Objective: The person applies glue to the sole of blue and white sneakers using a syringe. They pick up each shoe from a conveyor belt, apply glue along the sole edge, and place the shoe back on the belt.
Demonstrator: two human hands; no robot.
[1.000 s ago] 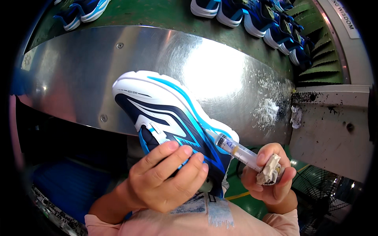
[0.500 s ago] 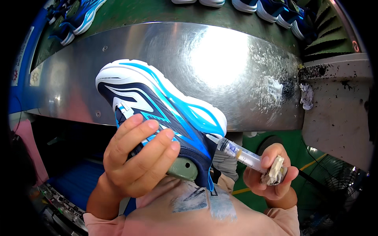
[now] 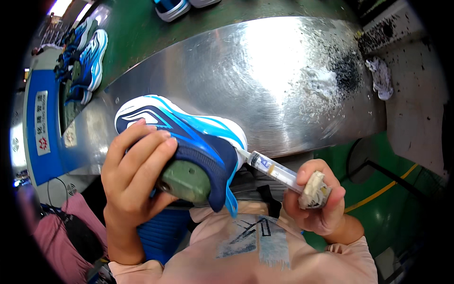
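My left hand (image 3: 137, 175) is closed round a navy, white and bright blue sports shoe (image 3: 203, 142), its fingers across the upper. The shoe lies tilted, sole edge away from me and toe to the left. A green shoe last (image 3: 187, 182) fills its opening. My right hand (image 3: 317, 196) grips a clear syringe (image 3: 279, 173) by its back end, where a wad of cream-coloured material (image 3: 313, 191) is wrapped. The syringe's narrow tip points left and meets the heel, near the seam between upper and midsole. Whether anything comes out of the tip is too small to tell.
Beyond the shoe stretches a shiny metal plate (image 3: 213, 61), with white residue (image 3: 321, 83) and black specks at its right. A crumpled whitish rag (image 3: 379, 78) lies beside it. More blue shoes (image 3: 92, 61) stand on the green surface (image 3: 127, 42) at the far left.
The view has swung so that more shows at the left. In it, the shoe has turned, with more of the last's top showing. The syringe tip stays at the heel.
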